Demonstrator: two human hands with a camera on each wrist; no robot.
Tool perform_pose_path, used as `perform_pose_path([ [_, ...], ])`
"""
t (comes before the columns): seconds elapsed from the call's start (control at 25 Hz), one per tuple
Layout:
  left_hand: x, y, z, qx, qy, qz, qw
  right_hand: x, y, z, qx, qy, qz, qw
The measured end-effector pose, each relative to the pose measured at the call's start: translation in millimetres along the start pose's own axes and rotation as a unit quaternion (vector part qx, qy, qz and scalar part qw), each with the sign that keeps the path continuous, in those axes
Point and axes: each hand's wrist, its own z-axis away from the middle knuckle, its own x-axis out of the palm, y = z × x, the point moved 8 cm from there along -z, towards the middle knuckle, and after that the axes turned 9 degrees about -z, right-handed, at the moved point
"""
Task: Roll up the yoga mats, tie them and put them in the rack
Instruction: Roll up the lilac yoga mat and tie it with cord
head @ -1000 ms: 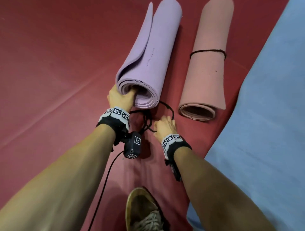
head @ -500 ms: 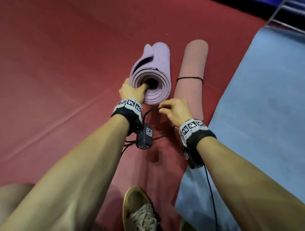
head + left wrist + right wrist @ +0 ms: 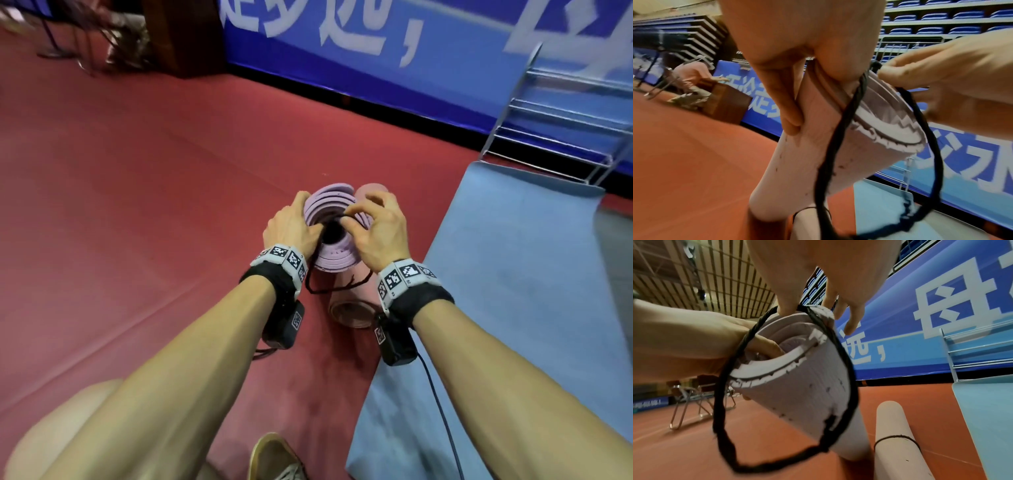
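A rolled purple mat (image 3: 337, 262) is tilted up off the red floor, its open end facing me. My left hand (image 3: 291, 228) grips that end, thumb inside the core and fingers round the outside. My right hand (image 3: 376, 229) pinches a black cord loop (image 3: 329, 290) at the far rim of the roll. In the right wrist view the black cord loop (image 3: 719, 402) hangs round the purple mat's (image 3: 807, 386) end. To its right on the floor lies a rolled pink mat (image 3: 349, 310) with a black cord tied round it.
A blue mat (image 3: 496, 291) lies flat on the right. Behind it a metal rack (image 3: 561, 116) stands against the blue banner wall (image 3: 411, 78). A wooden stand (image 3: 181, 37) and chairs are at the far left. My shoe (image 3: 274, 459) is at the bottom.
The purple mat's near end has come up off the floor in my left hand. My right hand lifted the cord from the floor to the roll's end. The head view tilted up.
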Motion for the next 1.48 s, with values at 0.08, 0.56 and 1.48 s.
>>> perform_pose_path([
  [0.08,-11.7,25.3,7.0,0.069,-0.015,-0.053,0.996,-8.1,-16.3,-7.6,-0.007,0.001,-0.010,1.000],
  [0.56,-65.1,69.8,20.7,0.117,-0.065,-0.042,0.990,-44.2,-61.0,-36.7,0.028,0.023,-0.027,0.999],
  [1.48,-40.9,19.8,-23.4,-0.100,-0.095,0.505,0.852,-47.8,-31.2,-100.8,0.186,0.084,-0.014,0.979],
])
